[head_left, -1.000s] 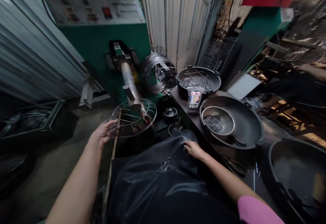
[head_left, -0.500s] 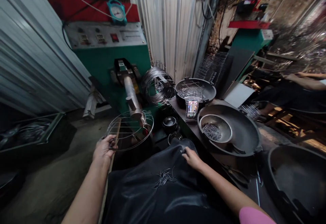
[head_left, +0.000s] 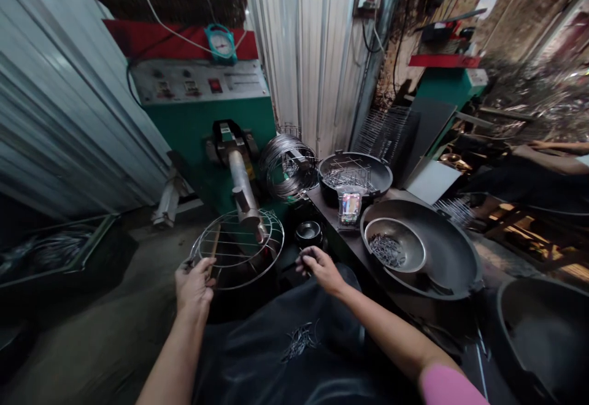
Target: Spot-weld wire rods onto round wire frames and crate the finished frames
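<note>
My left hand [head_left: 196, 288] is closed on the near left rim of a round wire rack [head_left: 223, 285], a ring with parallel bars across it. The rack sits beneath the protruding metal arm [head_left: 243, 193] of a green machine. My right hand [head_left: 322, 270] is apart from the rack, to its right above my lap, thumb and fingers pinched together. What they hold, if anything, is too small to make out. A small pile of short bent wire pieces [head_left: 300, 340] lies on the dark apron [head_left: 248, 356] over my lap.
The green machine [head_left: 170, 126] stands ahead with a dial scale [head_left: 221, 44] on top. A wire coil [head_left: 276, 165] hangs beside it. On the right, a metal bowl [head_left: 416, 245] of wire bits sits in a large black pan [head_left: 453, 251]. A phone [head_left: 350, 205] stands nearby. Another person's arm [head_left: 547, 159] shows far right.
My right hand has moved left and slightly up from the apron's edge toward the rack. My left hand still grips the rack. The whole view has shifted slightly.
</note>
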The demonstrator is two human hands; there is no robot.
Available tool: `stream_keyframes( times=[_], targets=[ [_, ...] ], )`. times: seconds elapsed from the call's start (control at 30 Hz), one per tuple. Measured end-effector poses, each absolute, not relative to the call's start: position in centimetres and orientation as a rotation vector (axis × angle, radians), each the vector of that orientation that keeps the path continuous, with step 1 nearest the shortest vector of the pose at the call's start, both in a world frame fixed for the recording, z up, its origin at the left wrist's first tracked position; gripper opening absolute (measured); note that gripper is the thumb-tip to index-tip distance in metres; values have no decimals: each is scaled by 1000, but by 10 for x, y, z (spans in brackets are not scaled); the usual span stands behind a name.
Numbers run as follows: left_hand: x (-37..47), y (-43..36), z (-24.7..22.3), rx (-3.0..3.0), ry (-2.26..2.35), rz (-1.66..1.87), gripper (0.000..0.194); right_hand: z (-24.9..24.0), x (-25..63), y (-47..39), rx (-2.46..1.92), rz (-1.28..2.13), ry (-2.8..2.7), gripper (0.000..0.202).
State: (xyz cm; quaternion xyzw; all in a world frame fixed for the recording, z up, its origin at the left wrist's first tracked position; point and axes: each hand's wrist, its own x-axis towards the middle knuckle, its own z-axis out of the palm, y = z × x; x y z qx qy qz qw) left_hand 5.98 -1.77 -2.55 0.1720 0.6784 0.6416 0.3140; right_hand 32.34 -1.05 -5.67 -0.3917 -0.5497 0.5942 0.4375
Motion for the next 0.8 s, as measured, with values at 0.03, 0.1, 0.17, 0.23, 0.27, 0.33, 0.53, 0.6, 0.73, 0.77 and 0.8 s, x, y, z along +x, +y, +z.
stream_keyframes(
  times=[0.03,0.1,0.17,0.23,0.27,0.33,0.53,0.6,0.73,0.77,0.8],
  targets=[
    [63,-18,-25,424,1788,1720,36,-50,308,-5,-899,1490,-1358,16],
    [67,-18,-25,371,1776,1770,40,-42,282,0,-844,1474,-1409,16],
    [68,-18,-26,350,1756,1791,41,-43,263,2,-875,1433,-1494,13],
    [67,-17,-28,331,1724,1812,42,-50,252,4,-934,1391,-1568,11],
    [66,-16,-29,321,1711,1828,44,-54,249,4,-957,1370,-1597,10],
    [64,-15,-31,300,1692,1862,50,-61,247,7,-985,1328,-1651,10],
    [64,-13,-37,303,1613,1920,55,-60,246,14,-1050,1313,-1705,10],
    [65,-13,-37,311,1612,1930,54,-58,246,15,-1050,1344,-1689,10],
    [65,-12,-39,313,1625,1908,53,-56,246,13,-1028,1365,-1653,9],
    [65,-11,-39,320,1637,1897,53,-56,245,13,-1022,1362,-1641,9],
    [65,-11,-41,328,1648,1887,52,-56,245,12,-1018,1359,-1628,9]
  ],
)
